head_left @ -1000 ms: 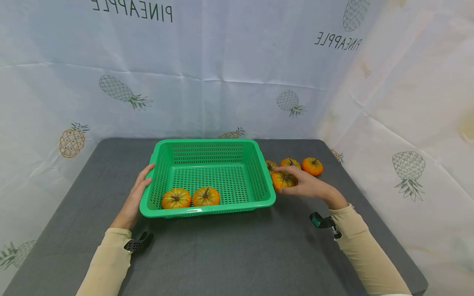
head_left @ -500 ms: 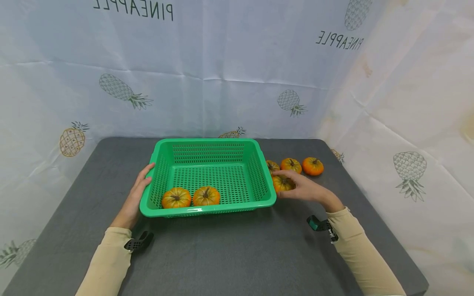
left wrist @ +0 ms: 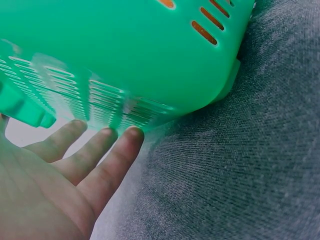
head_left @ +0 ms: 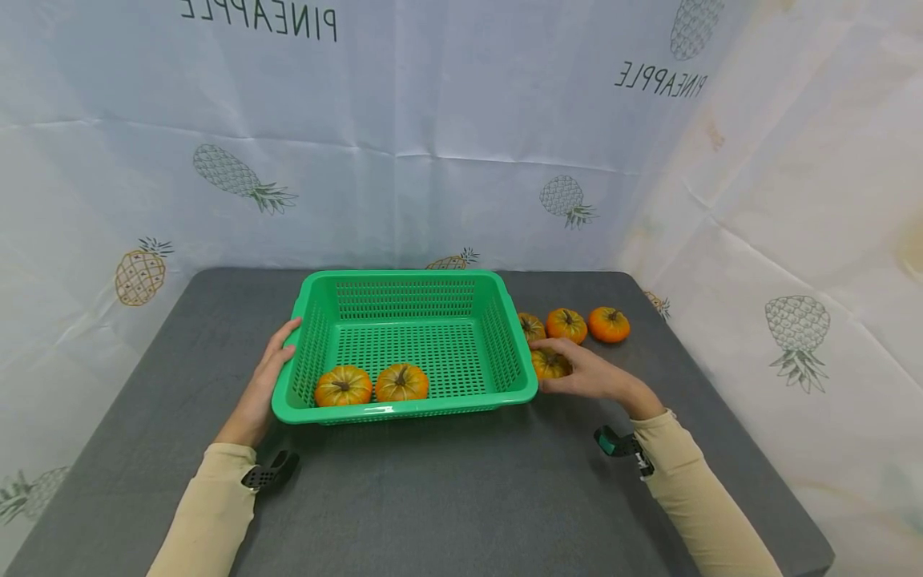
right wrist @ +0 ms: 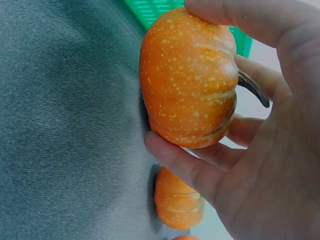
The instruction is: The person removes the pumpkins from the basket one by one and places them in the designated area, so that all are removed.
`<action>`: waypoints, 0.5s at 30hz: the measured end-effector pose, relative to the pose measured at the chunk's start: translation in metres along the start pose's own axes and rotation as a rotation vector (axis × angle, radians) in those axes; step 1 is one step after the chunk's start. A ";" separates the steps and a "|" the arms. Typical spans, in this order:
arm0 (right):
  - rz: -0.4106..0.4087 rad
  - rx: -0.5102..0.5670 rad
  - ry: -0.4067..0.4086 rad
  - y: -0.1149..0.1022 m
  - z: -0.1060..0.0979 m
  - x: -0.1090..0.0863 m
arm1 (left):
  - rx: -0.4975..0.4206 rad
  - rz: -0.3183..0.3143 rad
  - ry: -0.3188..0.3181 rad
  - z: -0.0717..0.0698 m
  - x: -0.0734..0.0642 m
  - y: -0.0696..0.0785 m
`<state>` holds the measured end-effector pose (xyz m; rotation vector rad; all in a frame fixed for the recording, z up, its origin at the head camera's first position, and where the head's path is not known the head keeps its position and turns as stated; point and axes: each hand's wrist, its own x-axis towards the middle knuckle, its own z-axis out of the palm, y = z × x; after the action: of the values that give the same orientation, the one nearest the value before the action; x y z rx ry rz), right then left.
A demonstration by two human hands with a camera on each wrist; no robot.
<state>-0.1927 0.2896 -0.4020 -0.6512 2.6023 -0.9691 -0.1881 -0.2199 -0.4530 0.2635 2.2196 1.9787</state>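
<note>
A green plastic basket (head_left: 404,413) stands on the dark table with two small orange pumpkins along its near side, one pumpkin (head_left: 343,386) on the left and another pumpkin (head_left: 401,382) beside it. My left hand (head_left: 254,401) touches the basket's left side; in the left wrist view its fingers (left wrist: 107,170) lie fairly straight against the slotted wall. At the basket's right side, my right hand (head_left: 587,374) holds a small pumpkin (right wrist: 187,80) between thumb and fingers, its dark stem facing the palm. In the head view the hand and rim partly cover this pumpkin.
Behind the right hand sit three more pumpkins: one pumpkin (head_left: 532,327) partly hidden by the basket, a middle pumpkin (head_left: 566,324) and a right pumpkin (head_left: 609,324). A pineapple-print cloth (head_left: 461,104) hangs behind the grey table (head_left: 433,497) and along its right side.
My right hand has shifted slightly left with the pumpkin, closer to the basket's right wall. The left hand and basket have stayed in place.
</note>
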 end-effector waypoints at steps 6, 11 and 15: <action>0.035 -0.024 -0.006 0.004 0.002 0.001 | 0.005 0.002 -0.001 0.000 0.000 0.000; 0.055 -0.032 -0.004 0.005 0.004 0.001 | 0.006 0.003 0.001 0.001 0.000 0.000; 0.063 -0.032 -0.003 0.006 0.005 0.000 | 0.005 0.004 0.004 0.001 0.000 -0.001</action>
<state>-0.1923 0.2910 -0.4096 -0.5744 2.6242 -0.9082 -0.1883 -0.2193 -0.4539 0.2652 2.2287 1.9770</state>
